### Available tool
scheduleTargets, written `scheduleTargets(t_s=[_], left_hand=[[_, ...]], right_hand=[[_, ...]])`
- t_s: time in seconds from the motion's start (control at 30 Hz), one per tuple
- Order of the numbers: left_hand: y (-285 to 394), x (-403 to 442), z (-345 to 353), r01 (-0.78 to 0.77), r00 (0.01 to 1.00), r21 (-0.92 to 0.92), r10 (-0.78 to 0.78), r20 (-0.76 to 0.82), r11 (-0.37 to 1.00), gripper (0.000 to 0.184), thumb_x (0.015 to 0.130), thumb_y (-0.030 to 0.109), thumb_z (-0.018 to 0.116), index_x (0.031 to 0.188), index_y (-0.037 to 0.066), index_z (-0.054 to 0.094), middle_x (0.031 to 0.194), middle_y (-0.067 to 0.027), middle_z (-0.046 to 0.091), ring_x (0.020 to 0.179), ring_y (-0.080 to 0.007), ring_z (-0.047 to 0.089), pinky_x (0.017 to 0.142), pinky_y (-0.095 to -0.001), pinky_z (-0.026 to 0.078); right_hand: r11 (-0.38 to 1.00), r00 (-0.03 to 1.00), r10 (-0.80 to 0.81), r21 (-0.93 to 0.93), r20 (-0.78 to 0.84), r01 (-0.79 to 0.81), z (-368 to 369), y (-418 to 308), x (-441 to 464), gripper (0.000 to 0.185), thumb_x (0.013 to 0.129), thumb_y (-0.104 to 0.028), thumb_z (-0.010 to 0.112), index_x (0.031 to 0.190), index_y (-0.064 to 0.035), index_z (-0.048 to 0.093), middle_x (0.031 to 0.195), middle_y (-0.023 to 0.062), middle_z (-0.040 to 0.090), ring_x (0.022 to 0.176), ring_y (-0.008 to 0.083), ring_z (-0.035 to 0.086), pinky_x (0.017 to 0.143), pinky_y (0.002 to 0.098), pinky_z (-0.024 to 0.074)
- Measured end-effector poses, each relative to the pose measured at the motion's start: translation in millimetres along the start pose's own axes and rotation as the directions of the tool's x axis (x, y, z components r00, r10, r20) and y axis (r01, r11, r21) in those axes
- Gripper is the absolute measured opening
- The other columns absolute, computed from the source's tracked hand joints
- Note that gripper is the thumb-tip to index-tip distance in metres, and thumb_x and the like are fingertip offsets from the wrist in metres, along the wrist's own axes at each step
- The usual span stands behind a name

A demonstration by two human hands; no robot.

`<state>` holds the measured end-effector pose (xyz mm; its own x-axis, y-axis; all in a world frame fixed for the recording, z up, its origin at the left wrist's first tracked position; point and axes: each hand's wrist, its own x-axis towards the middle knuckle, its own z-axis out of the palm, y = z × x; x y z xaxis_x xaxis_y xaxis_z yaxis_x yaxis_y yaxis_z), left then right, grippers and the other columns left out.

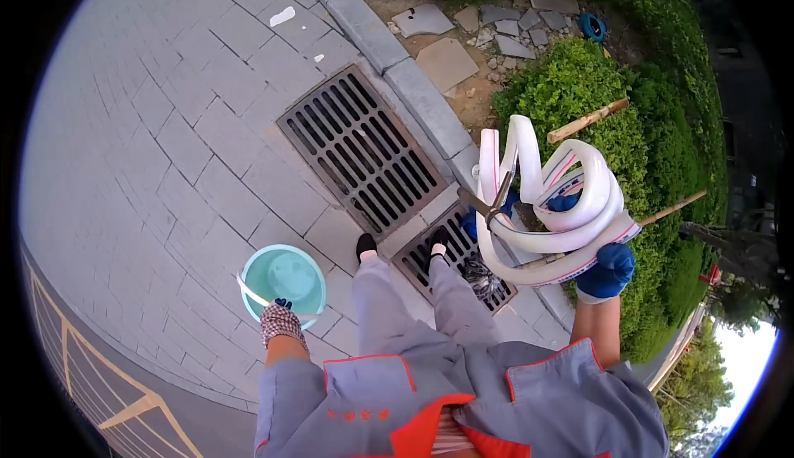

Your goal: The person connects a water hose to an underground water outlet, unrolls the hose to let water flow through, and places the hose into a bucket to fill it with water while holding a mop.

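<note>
My left hand (282, 319), in a checked sleeve cover and dark glove, grips the white handle of a light green bucket (285, 276), which looks empty. On the right, my right hand (606, 273) wears a blue and white glove and is closed on a coiled white hose (591, 202) with red and blue markings. A metal tool (499, 202) with crossed arms sits against the coil's left side. Wooden sticks (587, 121) poke out around the coil. Behind the coil, blue items show only in part.
Under and ahead of my feet lie two metal drain grates (364, 148). A dark crumpled bag (482, 279) rests on the nearer grate. A stone curb (426, 102) borders soil with broken slabs (447, 61) and green bushes (579, 86). Grey paving (165, 169) stretches left.
</note>
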<state>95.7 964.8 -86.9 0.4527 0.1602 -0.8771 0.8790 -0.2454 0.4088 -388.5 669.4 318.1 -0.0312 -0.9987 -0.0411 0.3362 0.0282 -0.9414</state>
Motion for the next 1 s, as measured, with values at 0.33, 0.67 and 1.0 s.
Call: scheduleTargets(t_s=[0.33,0.67,1.0], left_hand=[[31.5,-92.7,61.2,-0.174,0.982,0.985,0.069,0.175,-0.015,0.032,0.090,0.023,0.046,0.114,0.002,0.051,0.107,-0.0093,0.059,0.091,-0.0194,0.059,0.080,-0.0305,0.047],[44.5,-320.7,207.7,-0.637,0.241,-0.129,0.356,0.903,0.760,0.039,0.089,0.012,0.051,0.123,-0.001,0.039,0.122,-0.0128,0.047,0.114,-0.0214,0.046,0.098,-0.0331,0.036],[14.0,-510.0,242.4,-0.587,-0.395,0.359,-0.644,0.656,0.726,0.067,0.076,0.011,0.067,0.132,0.002,0.031,0.117,-0.0074,0.050,0.105,-0.0159,0.050,0.091,-0.0315,0.041]], right_hand=[[0.914,0.912,0.336,0.314,-0.237,-0.255,34.0,23.6,9.0,0.006,0.062,-0.009,0.046,0.062,-0.0071,0.052,0.081,0.0105,0.059,0.079,0.0278,0.054,0.084,0.0458,0.0442],[0.661,0.810,0.569,0.508,0.141,-0.553,51.9,12.2,-8.9,0.055,0.060,-0.002,0.050,0.115,0.0041,0.049,0.113,0.0197,0.055,0.106,0.0348,0.053,0.094,0.0465,0.0411],[0.798,0.772,0.590,-0.316,0.237,-0.513,40.8,-34.1,-38.3,0.057,0.070,-0.028,0.060,0.120,-0.0039,0.046,0.098,0.0031,0.055,0.089,0.0131,0.050,0.077,0.0258,0.0415]])
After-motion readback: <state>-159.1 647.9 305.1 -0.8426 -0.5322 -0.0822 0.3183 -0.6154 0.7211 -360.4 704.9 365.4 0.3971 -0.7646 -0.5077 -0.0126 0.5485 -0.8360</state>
